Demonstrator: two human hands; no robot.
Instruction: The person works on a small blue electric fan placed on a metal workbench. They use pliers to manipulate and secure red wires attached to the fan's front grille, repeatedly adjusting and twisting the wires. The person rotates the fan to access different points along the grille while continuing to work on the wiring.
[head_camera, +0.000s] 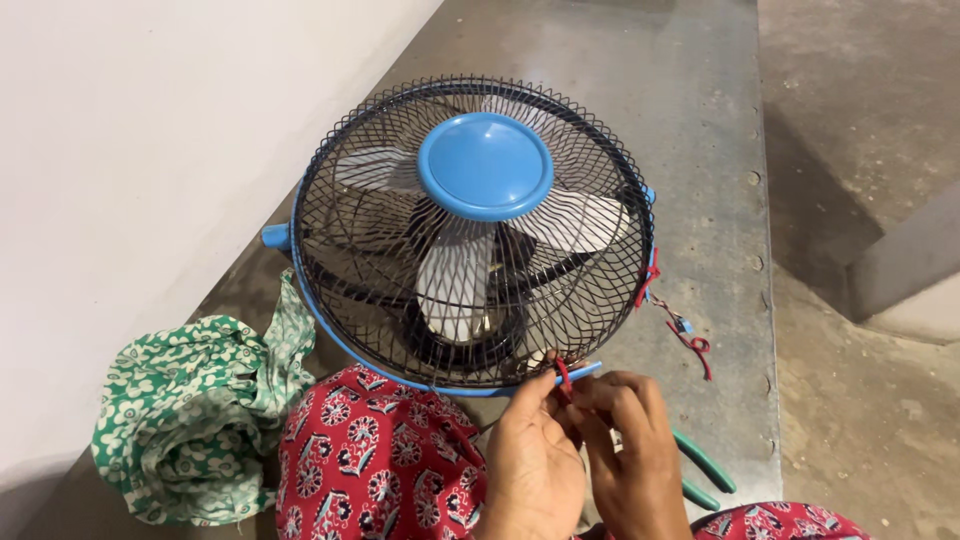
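A short red wire sticks up at the bottom edge of the fan, right where the black wire cage meets the blue rim. Both hands meet at this wire. The left hand pinches it between thumb and finger, so its grip is closed on the red wire. The right hand has its fingers bent in close on the same spot, touching the wire too, but I cannot tell if it is really squeezing it or just helping.

It looks like the step in hand is twisting or tying the wire by the cage edge. The wire is small and thin, so I think the next move needs slow, careful fingertips and a firm pinch so it does not slip out.

The fan lies flat on its back on the grey counter, with its round blue middle cap facing up and pale blades under the cage. On the fan's right side more red wires hang from the rim and trail onto the counter. Green-handled pliers lie just beside the right hand. A green flowered cloth sits in a heap to the left, near the wall. A red flowered cloth is close to the person, just under the fan's edge
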